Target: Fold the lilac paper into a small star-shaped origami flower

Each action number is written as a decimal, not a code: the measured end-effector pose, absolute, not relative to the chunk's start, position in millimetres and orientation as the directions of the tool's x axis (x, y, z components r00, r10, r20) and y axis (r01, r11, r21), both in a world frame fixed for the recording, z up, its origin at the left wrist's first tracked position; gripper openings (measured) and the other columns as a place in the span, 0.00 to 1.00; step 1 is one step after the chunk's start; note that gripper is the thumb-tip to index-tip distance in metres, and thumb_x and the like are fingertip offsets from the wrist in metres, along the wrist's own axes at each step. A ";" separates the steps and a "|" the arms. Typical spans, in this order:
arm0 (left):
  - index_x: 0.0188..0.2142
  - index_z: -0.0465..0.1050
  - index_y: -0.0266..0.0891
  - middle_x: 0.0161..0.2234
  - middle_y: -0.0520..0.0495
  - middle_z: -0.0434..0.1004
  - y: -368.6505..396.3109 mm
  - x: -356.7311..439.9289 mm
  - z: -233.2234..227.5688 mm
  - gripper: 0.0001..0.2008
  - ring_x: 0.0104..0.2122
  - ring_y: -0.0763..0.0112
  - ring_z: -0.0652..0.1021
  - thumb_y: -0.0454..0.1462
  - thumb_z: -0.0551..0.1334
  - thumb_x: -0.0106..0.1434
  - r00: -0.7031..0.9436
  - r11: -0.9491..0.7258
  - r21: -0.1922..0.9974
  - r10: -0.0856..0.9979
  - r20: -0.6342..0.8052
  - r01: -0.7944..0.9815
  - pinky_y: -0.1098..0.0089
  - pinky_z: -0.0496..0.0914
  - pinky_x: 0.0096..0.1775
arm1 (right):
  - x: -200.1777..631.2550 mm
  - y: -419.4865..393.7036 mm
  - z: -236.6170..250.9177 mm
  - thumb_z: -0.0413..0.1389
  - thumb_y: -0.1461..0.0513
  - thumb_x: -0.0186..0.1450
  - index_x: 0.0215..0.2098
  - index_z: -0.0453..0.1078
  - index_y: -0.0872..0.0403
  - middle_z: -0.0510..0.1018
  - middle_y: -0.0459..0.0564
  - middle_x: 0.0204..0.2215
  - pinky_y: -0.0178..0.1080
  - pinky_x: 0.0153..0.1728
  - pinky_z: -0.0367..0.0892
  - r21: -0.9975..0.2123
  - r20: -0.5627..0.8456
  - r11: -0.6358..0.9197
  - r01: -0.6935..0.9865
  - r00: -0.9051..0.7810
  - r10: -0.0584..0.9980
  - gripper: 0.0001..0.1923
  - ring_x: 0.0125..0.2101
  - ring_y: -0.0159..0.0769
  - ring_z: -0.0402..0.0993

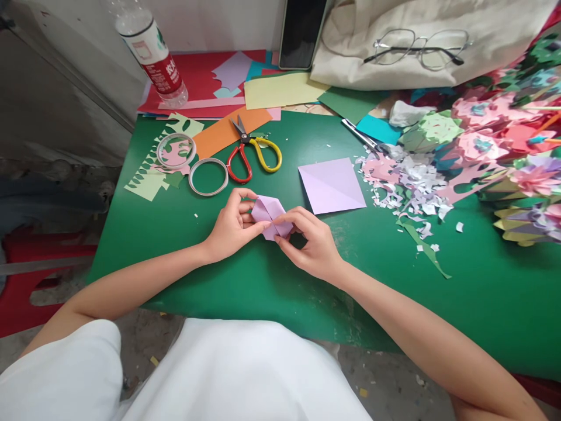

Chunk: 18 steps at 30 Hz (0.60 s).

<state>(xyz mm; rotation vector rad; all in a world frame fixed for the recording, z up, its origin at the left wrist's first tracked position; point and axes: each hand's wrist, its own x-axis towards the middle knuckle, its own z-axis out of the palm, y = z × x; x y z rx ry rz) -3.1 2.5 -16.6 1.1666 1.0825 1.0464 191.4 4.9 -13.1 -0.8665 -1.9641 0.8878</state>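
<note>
A small folded lilac paper piece (268,214) rests just above the green table top (263,280). My left hand (231,227) pinches its left side between thumb and fingers. My right hand (309,244) grips its right and lower edge with fingertips. A flat lilac paper square (331,185) with a diagonal crease lies to the right of my hands.
Red and yellow handled scissors (252,153) lie beyond my hands, next to two tape rings (208,176). A water bottle (153,52), coloured paper sheets (280,89), a phone (302,32), glasses (421,47) on a cloth bag sit at the back. Paper scraps (407,175) and paper flowers (508,140) fill the right.
</note>
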 end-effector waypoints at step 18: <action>0.30 0.73 0.36 0.27 0.53 0.75 8.7 -9.0 -5.9 0.13 0.28 0.76 0.75 0.44 0.70 0.58 0.198 0.079 0.992 0.975 -0.096 0.094 0.75 0.70 0.32 | 190.8 4.8 -12.2 0.55 0.66 0.67 0.37 0.69 0.53 0.73 0.46 0.31 0.32 0.27 0.67 -0.820 0.371 0.527 0.223 -0.494 0.786 0.02 0.25 0.26 0.68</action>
